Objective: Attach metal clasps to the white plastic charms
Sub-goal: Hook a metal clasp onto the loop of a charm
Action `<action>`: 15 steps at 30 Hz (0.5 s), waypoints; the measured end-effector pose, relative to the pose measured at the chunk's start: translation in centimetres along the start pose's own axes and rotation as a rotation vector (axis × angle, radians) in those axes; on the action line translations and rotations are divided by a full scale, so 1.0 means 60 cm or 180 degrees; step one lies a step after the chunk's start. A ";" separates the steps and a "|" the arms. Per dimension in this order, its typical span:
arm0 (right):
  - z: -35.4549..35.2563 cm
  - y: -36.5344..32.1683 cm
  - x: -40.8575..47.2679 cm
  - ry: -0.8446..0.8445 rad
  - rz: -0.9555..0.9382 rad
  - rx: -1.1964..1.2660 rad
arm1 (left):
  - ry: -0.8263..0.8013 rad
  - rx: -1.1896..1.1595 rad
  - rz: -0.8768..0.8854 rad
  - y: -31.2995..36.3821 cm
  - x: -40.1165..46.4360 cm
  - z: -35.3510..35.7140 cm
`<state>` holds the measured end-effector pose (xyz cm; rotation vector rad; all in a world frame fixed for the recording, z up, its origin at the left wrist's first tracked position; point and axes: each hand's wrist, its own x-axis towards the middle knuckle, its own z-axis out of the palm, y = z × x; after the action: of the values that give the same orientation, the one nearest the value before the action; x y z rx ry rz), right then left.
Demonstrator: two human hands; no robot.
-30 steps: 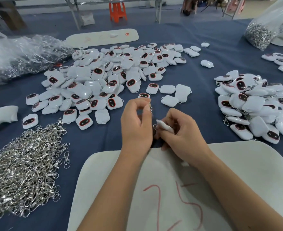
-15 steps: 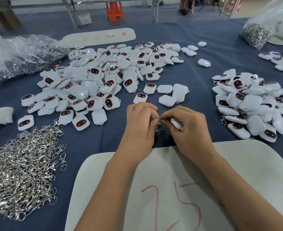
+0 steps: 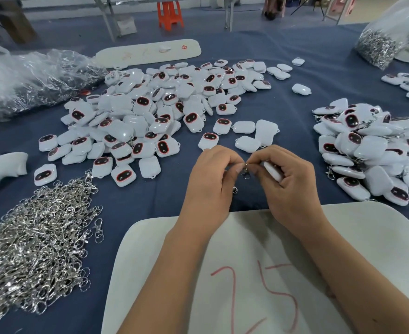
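While the right hand (image 3: 287,186) curls round a white, rounded charm (image 3: 273,171), both hands pinch a small silver clasp (image 3: 245,171) between them, left hand (image 3: 213,184) beside it, above the near blue table (image 3: 295,112).

Both hands now meet fingertip to fingertip — left hand (image 3: 213,186) lowered from its raised pinch a second ago. Metal clasp (image 3: 246,173) now hangs between them. White charm (image 3: 273,171) — now tucked flatter in right hand (image 3: 287,186).
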<state>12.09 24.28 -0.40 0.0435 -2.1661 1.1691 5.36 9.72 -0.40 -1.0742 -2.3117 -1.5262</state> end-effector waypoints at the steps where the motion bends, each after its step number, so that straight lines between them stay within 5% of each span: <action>1: 0.000 0.000 0.000 0.0009 0.0040 0.0048 | 0.0039 0.0015 0.0027 0.001 0.000 0.002; 15: 0.013 -0.007 -0.005 0.0190 0.0514 0.0839 | 0.0511 -0.0419 -0.0250 0.008 -0.002 0.027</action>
<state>12.03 23.39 -0.55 -0.0521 -1.9804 1.5233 6.14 11.15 -0.83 -0.8625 -2.1958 -1.7462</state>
